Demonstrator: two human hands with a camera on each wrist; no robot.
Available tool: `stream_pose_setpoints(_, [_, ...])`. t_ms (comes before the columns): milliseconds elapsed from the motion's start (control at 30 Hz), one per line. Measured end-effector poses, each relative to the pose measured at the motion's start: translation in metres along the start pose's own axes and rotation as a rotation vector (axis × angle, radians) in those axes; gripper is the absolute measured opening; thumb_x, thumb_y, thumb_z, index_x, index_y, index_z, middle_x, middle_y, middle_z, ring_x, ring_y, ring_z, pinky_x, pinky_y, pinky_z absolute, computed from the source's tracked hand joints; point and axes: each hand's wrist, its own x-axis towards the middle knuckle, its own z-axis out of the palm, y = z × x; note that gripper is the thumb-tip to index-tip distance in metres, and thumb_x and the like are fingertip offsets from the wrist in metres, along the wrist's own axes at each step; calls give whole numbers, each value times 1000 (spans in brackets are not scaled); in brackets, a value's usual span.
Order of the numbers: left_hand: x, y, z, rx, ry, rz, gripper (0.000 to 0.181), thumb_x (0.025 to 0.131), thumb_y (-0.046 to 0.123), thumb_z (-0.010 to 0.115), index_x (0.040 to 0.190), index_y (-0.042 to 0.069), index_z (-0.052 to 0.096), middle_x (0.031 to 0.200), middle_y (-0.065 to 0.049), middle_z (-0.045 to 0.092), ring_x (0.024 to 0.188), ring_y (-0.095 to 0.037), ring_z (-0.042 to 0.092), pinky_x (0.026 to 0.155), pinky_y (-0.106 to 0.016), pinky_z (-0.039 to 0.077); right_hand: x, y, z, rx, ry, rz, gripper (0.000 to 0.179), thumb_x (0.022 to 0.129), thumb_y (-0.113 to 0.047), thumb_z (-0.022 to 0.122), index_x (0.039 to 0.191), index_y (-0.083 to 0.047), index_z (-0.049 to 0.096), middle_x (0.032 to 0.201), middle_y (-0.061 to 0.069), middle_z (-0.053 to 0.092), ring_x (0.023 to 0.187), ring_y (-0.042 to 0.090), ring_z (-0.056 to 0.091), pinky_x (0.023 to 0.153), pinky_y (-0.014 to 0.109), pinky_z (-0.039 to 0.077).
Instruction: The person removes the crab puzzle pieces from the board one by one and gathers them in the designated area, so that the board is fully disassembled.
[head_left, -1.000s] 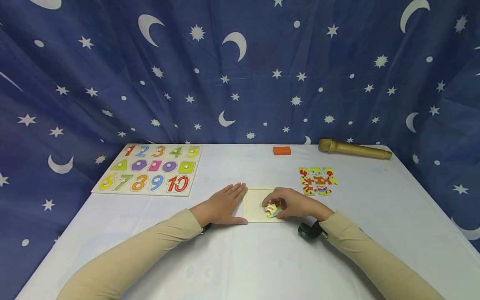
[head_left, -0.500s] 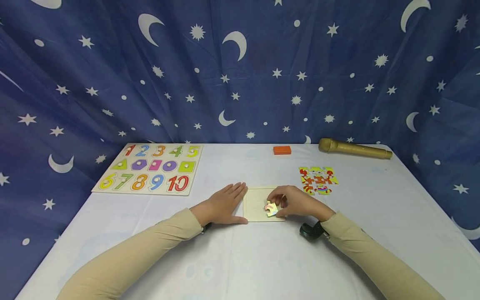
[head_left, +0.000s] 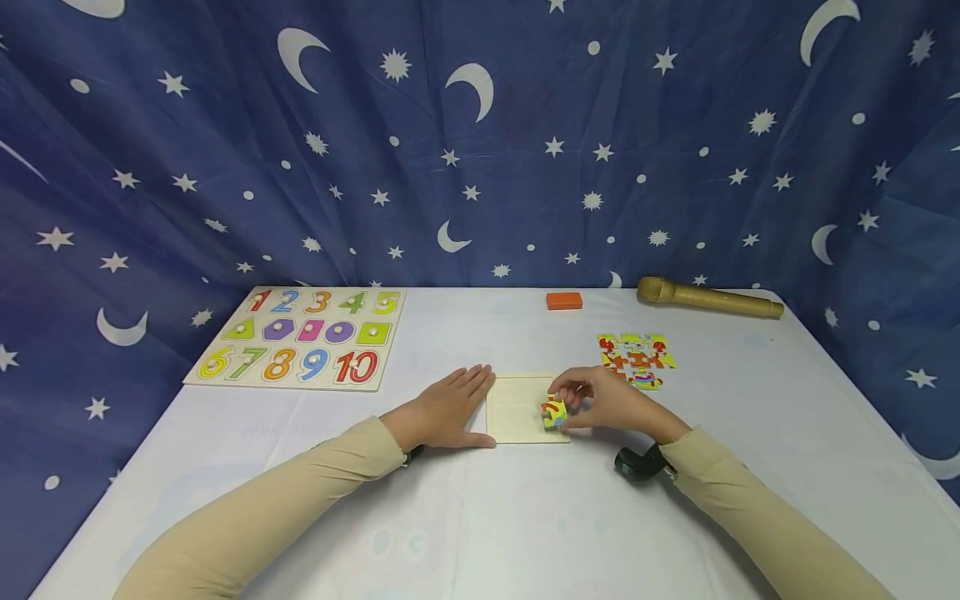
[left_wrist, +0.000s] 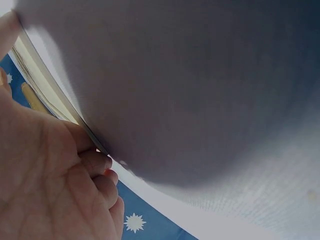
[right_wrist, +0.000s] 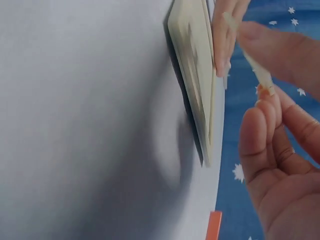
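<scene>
A shallow pale wooden puzzle tray (head_left: 513,412) lies on the white table in front of the person. Along its left edge rests my left hand (head_left: 447,410), its fingers extended and thumb near the tray's lower corner. My right hand (head_left: 611,404) pinches a yellow jigsaw piece (head_left: 553,412) with red marks over the tray's right side. In the right wrist view the piece (right_wrist: 257,69) is seen edge-on between thumb and fingertips, raised off the tray (right_wrist: 192,60). Beyond the right hand lie several colourful jigsaw pieces (head_left: 637,360), partly covered by that hand.
At the back left lies a number-and-shape peg board (head_left: 300,340). An orange block (head_left: 564,301) and a gold microphone (head_left: 708,298) sit near the table's back edge. A blue curtain with moons and stars (head_left: 480,167) hangs behind.
The right hand has shifted slightly right with the jigsaw piece, which has turned in its fingers. My left hand stays in place on the tray's edge.
</scene>
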Motion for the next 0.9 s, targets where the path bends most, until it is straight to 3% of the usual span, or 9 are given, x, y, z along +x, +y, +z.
stream_pose_setpoints(200, [1, -1, 1, 3, 5, -1, 96, 86, 70, 41, 150, 1, 17, 158, -13, 17, 147, -23, 16, 120, -36, 17, -11, 7, -12, 35, 35, -27, 44, 68, -12, 84, 107, -5, 66, 86, 5, 61, 77, 13, 54, 70, 20, 51])
stream_pose_setpoints(367, [1, 0, 0, -1, 0, -5, 97, 86, 70, 42, 150, 2, 17, 158, -12, 17, 147, -23, 16, 120, -36, 17, -24, 15, -26, 3, 87, -40, 42, 68, -9, 83, 107, -4, 66, 87, 4, 62, 78, 15, 56, 71, 21, 52])
stream_pose_setpoints(533, [1, 0, 0, -3, -2, -4, 97, 86, 70, 42, 150, 2, 17, 158, -12, 17, 147, -23, 17, 120, -36, 17, -40, 25, -43, -46, 145, 21, 44, 69, -8, 82, 110, -3, 66, 89, 3, 62, 79, 20, 58, 71, 25, 54])
stream_pose_setpoints(900, [1, 0, 1, -5, 8, 2, 96, 86, 70, 42, 150, 2, 18, 158, -13, 18, 146, -24, 17, 120, -36, 17, -78, 51, -86, -95, 222, 173, 49, 74, -16, 79, 118, 0, 62, 97, 9, 64, 79, 4, 56, 70, 17, 50])
